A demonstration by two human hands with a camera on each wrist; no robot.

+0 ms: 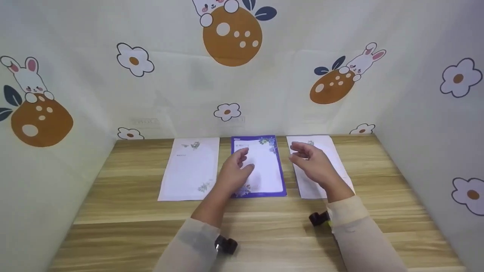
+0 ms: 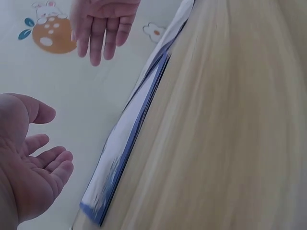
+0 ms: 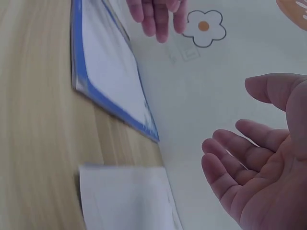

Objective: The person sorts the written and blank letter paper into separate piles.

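Observation:
Three sheets or pads of printed paper lie in a row at the back of the table. On the left is a white floral sheet (image 1: 191, 170). The middle one, a blue-bordered floral sheet (image 1: 264, 170), shows its thick edge in the right wrist view. To the right lies another white sheet (image 1: 306, 185), partly covered from sight by the right arm. My left hand (image 1: 235, 172) hovers over the middle sheet, fingers loosely bent, holding nothing. Above the right sheet, my right hand (image 1: 314, 162) is held in the air, its fingers relaxed and its palm turned inward, with nothing in it.
A wood-grain table (image 1: 124, 219) reaches back to a pale curtain (image 1: 170, 94) printed with rabbits, oranges and flowers, which also closes off both sides. Dark wrist-worn devices stick out by the left sleeve (image 1: 193, 241) and the right sleeve (image 1: 359, 230).

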